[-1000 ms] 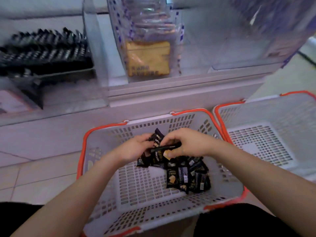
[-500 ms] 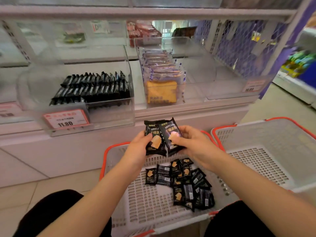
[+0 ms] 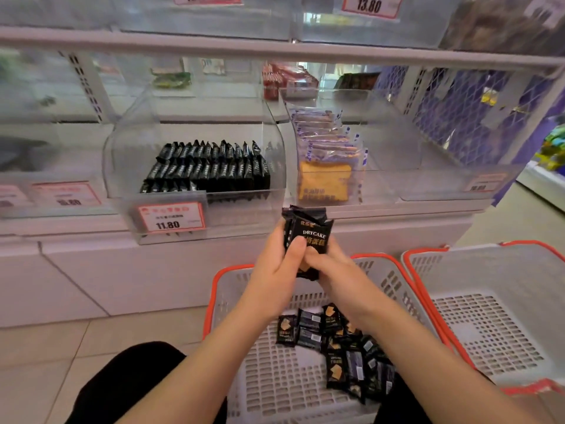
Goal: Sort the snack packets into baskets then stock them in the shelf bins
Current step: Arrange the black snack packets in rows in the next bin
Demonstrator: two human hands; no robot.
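Near the middle of the frame, the left hand point(image 3: 276, 267) and right hand point(image 3: 331, 270) both pinch shiny black packets point(image 3: 308, 231), hiding their lower edges, above a white holey plastic basket point(image 3: 275, 384).

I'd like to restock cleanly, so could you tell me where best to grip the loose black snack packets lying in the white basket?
Come from above and pinch a loose black snack packet by its crimped end seam; they lie flat and overlapping in the white orange-rimmed basket, so sides are blocked.
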